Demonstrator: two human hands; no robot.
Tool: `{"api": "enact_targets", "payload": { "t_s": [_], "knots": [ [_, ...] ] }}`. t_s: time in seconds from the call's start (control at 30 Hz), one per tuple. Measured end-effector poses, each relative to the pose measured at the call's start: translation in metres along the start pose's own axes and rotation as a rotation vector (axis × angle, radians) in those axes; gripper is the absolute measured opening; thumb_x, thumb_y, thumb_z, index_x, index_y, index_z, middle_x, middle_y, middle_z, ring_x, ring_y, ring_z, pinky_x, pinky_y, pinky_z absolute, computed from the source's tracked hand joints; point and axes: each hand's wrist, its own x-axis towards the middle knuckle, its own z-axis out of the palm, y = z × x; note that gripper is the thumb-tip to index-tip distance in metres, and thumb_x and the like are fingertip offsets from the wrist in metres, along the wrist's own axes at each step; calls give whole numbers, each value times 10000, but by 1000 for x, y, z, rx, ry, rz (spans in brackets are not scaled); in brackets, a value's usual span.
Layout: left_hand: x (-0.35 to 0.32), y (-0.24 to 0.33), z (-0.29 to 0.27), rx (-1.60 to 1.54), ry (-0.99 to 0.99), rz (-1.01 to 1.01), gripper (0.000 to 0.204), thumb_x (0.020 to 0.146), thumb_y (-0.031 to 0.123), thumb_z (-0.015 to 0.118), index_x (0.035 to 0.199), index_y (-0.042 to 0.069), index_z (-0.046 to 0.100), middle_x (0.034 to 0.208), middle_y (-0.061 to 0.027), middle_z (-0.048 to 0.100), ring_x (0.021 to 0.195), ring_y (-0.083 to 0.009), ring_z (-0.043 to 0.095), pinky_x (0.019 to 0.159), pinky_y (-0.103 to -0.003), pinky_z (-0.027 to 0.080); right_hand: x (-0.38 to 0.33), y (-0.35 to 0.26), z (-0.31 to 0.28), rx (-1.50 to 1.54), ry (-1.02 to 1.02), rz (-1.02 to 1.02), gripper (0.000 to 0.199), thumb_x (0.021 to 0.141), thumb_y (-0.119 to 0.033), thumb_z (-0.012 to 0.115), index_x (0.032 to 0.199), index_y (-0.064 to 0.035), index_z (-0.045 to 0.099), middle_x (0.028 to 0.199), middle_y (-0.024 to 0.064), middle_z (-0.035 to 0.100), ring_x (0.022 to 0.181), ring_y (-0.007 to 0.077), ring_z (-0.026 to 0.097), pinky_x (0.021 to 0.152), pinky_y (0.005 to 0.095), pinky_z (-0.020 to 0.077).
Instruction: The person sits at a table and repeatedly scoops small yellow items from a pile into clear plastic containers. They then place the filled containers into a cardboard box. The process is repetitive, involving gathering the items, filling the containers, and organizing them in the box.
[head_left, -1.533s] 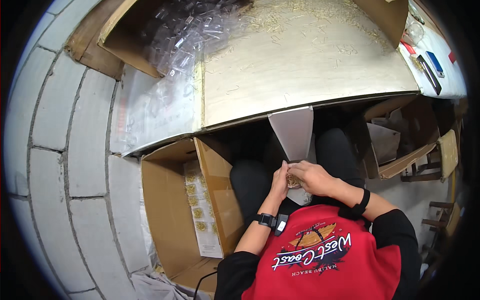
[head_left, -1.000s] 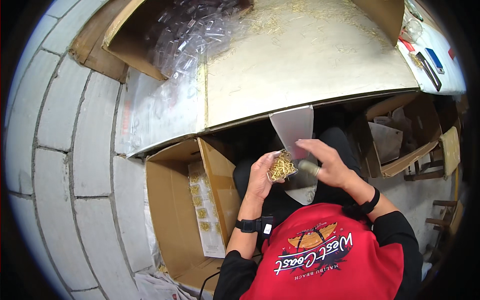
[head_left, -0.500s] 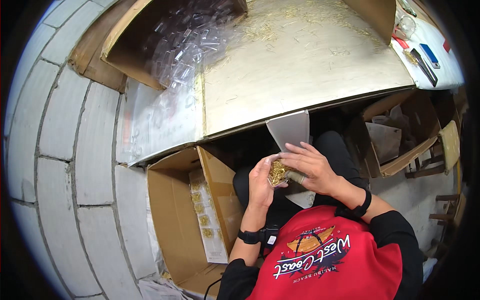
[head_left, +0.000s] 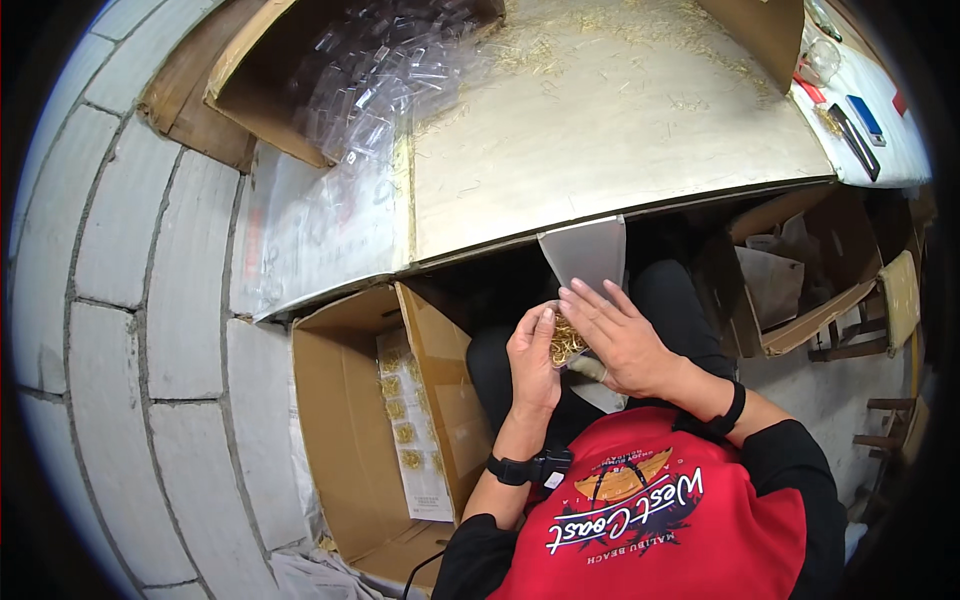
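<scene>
Over my lap, my left hand [head_left: 533,362] is closed round a small clear plastic box filled with thin gold-coloured metal pins [head_left: 566,345]. My right hand [head_left: 628,348] lies against the box's other side with its fingers stretched out and pressed flat over the top edge. A pale wrap covers the thumb of that hand. Part of the box is hidden behind my fingers. Just beyond both hands, a whitish plastic chute [head_left: 584,250] hangs from the table's front edge.
Loose gold pins are scattered over the pale tabletop [head_left: 600,150]. Clear plastic boxes [head_left: 385,95] are heaped at its far left. Below left, an open carton [head_left: 345,430] holds filled boxes in a row. Another carton [head_left: 775,335] stands at right, near a stool [head_left: 898,297].
My right hand has flattened and its fingers have come down closer over the box. My left hand has shifted slightly right and is gripping the box from its side.
</scene>
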Motion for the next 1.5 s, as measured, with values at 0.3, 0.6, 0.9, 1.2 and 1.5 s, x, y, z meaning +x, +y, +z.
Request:
{"api": "enact_targets", "payload": {
  "t_s": [0.3, 0.6, 0.9, 1.2, 1.5],
  "knots": [
    [-5, 13, 8, -133, -56, -69, 228, 946, 147, 514, 1104, -9, 564, 995, -84, 622, 910, -140, 622, 780, -273, 520, 1, 1, 4, -105, -9, 82, 634, 820, -274, 621, 1335, 21, 395, 1388, 171, 416, 1349, 283, 325, 1097, 525, 172],
    [-6, 6, 4, -26, -24, -106, 230, 956, 163, 503, 1106, 0, 564, 992, -62, 619, 895, -119, 607, 790, -274, 505, 0, 4, 4, -33, 8, 63, 644, 838, -324, 597, 1349, 7, 385, 1425, 156, 374, 1363, 279, 298, 1105, 519, 149],
    [-4, 0, 0, -82, -27, -21, 418, 1011, 304, 325, 1139, -29, 541, 1087, -122, 603, 1006, -191, 593, 874, -336, 481, 2, 0, 2, -106, -87, -11, 656, 790, -259, 618, 1353, -13, 389, 1421, 134, 388, 1361, 261, 306, 1106, 527, 143],
    [-4, 10, -4, 1, 31, -49, 439, 988, 368, 357, 1141, -13, 509, 989, -151, 633, 817, -210, 662, 518, -297, 583, 2, 15, -20, 200, 254, 104, 499, 831, -171, 644, 1271, 0, 483, 1301, 193, 499, 1239, 340, 459, 991, 412, 401],
    [-6, 6, -3, -33, 56, -9, 427, 989, 364, 357, 1152, -5, 499, 999, -157, 630, 832, -211, 661, 547, -298, 586, -11, 23, 1, 1077, -11, 701, 228, 865, -107, 636, 1032, 45, 606, 834, 64, 643, 723, 88, 604, 641, 231, 481]
  ]
}}
